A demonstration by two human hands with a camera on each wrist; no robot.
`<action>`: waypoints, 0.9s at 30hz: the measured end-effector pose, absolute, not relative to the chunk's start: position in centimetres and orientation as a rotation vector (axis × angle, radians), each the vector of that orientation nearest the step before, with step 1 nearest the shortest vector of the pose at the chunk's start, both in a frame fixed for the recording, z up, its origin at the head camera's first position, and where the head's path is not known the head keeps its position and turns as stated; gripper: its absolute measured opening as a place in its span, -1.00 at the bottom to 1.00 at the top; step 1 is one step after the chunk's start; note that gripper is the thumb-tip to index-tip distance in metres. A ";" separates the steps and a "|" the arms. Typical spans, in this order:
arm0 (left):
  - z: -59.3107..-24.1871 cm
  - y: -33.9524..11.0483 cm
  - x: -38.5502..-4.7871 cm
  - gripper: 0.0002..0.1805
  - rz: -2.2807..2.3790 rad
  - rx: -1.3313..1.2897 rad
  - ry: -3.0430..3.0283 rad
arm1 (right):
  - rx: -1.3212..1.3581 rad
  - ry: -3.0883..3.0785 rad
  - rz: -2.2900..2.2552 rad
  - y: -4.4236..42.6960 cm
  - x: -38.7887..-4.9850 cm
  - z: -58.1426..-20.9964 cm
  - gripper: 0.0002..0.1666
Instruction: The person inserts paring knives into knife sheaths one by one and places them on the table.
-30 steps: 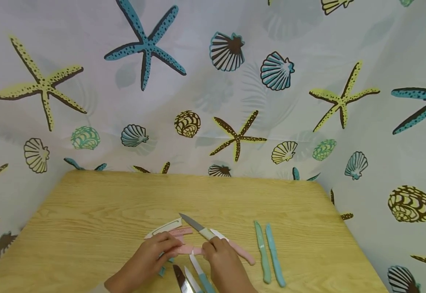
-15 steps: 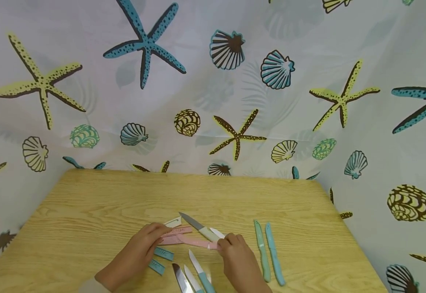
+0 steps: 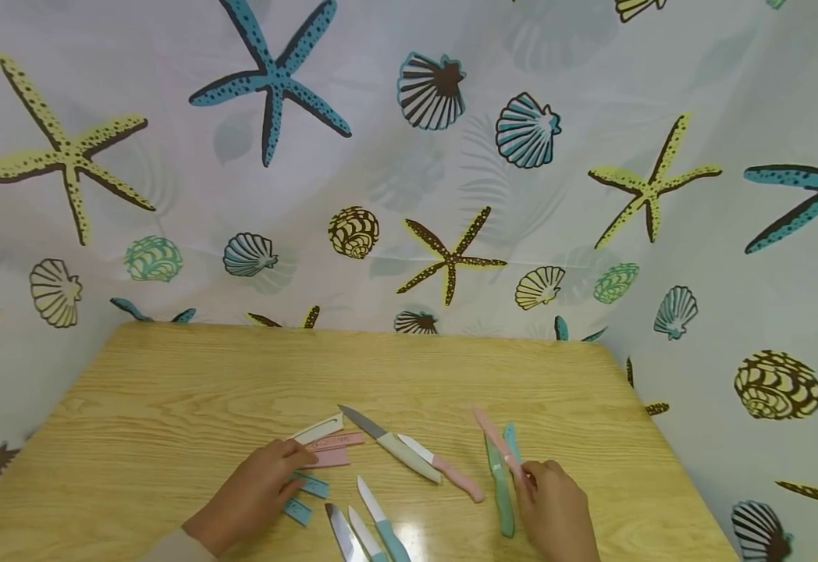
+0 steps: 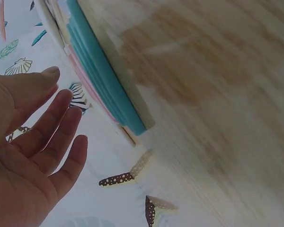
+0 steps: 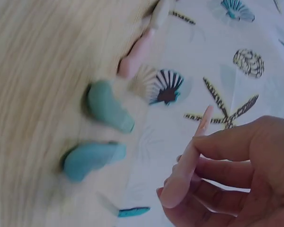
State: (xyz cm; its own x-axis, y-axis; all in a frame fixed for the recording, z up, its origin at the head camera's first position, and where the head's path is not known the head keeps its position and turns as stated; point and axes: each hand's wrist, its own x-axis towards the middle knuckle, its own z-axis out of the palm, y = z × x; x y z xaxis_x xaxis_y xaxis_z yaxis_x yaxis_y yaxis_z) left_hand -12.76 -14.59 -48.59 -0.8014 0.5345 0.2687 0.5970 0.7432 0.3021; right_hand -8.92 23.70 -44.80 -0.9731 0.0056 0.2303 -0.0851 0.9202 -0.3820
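Observation:
In the head view my right hand [image 3: 556,511] grips an all-pink knife [image 3: 493,433] by its handle, above a green knife [image 3: 502,499] and a blue knife [image 3: 510,437] lying side by side. The right wrist view shows thumb and fingers pinching the pink handle [image 5: 177,187], off the table. My left hand [image 3: 257,488] hovers at the knife sheaths: a white one [image 3: 319,428], pink ones [image 3: 332,457] and blue ones [image 3: 314,485]. Its fingers are loosely bent and hold nothing in the left wrist view, apart from the teal sheath [image 4: 106,75].
A cream-handled knife [image 3: 409,458] and a pink-handled knife [image 3: 458,478] with a white blade lie mid-table. Several more knives, blue-handled ones [image 3: 391,538] among them, lie at the front edge. A shell-patterned cloth [image 3: 409,172] encloses the wooden table [image 3: 240,375].
My right hand has carried the pink knife rightward, from beside the sheaths to over the green and blue knives. The left hand has let go of the pink piece and shifted slightly left and down.

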 end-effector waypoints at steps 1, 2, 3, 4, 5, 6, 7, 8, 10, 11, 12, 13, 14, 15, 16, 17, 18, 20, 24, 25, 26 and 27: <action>-48.7 -14.6 -12.8 -0.66 -0.535 -0.921 -2.770 | 0.010 -2.877 0.596 24.2 -8.9 -44.8 -0.80; -48.8 -14.6 -12.9 -0.67 -0.506 -0.932 -2.764 | -0.046 -2.902 0.607 24.7 -8.9 -44.8 -0.79; -48.9 -14.6 -12.9 -0.68 -0.478 -0.941 -2.759 | -0.088 -2.926 0.618 25.2 -9.0 -44.9 -0.78; -49.0 -14.5 -13.0 -0.69 -0.455 -0.950 -2.753 | -0.132 -2.948 0.628 25.6 -9.0 -44.9 -0.78; -49.0 -14.5 -13.0 -0.70 -0.437 -0.958 -2.747 | -0.175 -2.965 0.641 25.9 -9.0 -45.0 -0.77; -49.1 -14.5 -13.0 -0.71 -0.426 -0.968 -2.740 | -0.212 -2.981 0.651 26.2 -9.1 -45.1 -0.77; -49.1 -14.4 -13.0 -0.71 -0.415 -0.977 -2.735 | -0.243 -2.995 0.657 26.5 -9.1 -45.3 -0.76; -49.2 -14.4 -13.0 -0.72 -0.409 -0.989 -2.727 | -0.270 -3.005 0.663 26.7 -9.1 -45.4 -0.76; -49.3 -14.4 -13.0 -0.74 -0.401 -1.002 -2.712 | -0.310 -3.020 0.674 27.1 -9.2 -45.7 -0.77; -49.4 -14.4 -13.0 -0.75 -0.397 -1.010 -2.706 | -0.328 -3.027 0.682 27.2 -9.3 -45.9 -0.77; -49.5 -14.4 -13.1 -0.76 -0.392 -1.016 -2.704 | -0.338 -3.033 0.697 27.3 -9.3 -46.0 -0.76; -49.6 -14.4 -13.1 -0.77 -0.387 -1.020 -2.704 | -0.347 -3.037 0.709 27.4 -9.4 -46.2 -0.76; -49.6 -14.4 -13.1 -0.78 -0.386 -1.025 -2.703 | -0.356 -3.043 0.724 27.4 -9.4 -46.4 -0.76; -49.7 -14.4 -13.1 -0.79 -0.382 -1.026 -2.708 | -0.361 -3.048 0.733 27.5 -9.5 -46.6 -0.76; -49.7 -14.4 -13.1 -0.79 -0.379 -1.029 -2.713 | -0.367 -3.051 0.746 27.6 -9.5 -46.8 -0.76; -49.7 -14.4 -13.2 -0.80 -0.378 -1.034 -2.715 | -0.371 -3.052 0.766 27.6 -9.6 -47.0 -0.77; -49.8 -14.4 -13.2 -0.80 -0.373 -1.034 -2.717 | -0.377 -3.053 0.782 27.6 -9.6 -47.2 -0.78; -49.8 -14.3 -13.1 -0.80 -0.368 -1.035 -2.711 | -0.386 -3.057 0.790 27.6 -9.7 -47.5 -0.80; -49.9 -14.3 -13.1 -0.79 -0.357 -1.030 -2.695 | -0.388 -3.067 0.756 27.5 -9.9 -47.7 -0.80; -49.9 -14.2 -13.2 -0.79 -0.357 -1.027 -2.696 | -0.384 -3.070 0.739 27.5 -10.0 -47.8 -0.80; -49.9 -14.2 -13.2 -0.79 -0.356 -1.025 -2.699 | -0.383 -3.072 0.724 27.4 -10.0 -47.8 -0.81; -49.9 -14.2 -13.2 -0.78 -0.351 -1.024 -2.701 | -0.383 -3.073 0.711 27.4 -10.1 -47.8 -0.82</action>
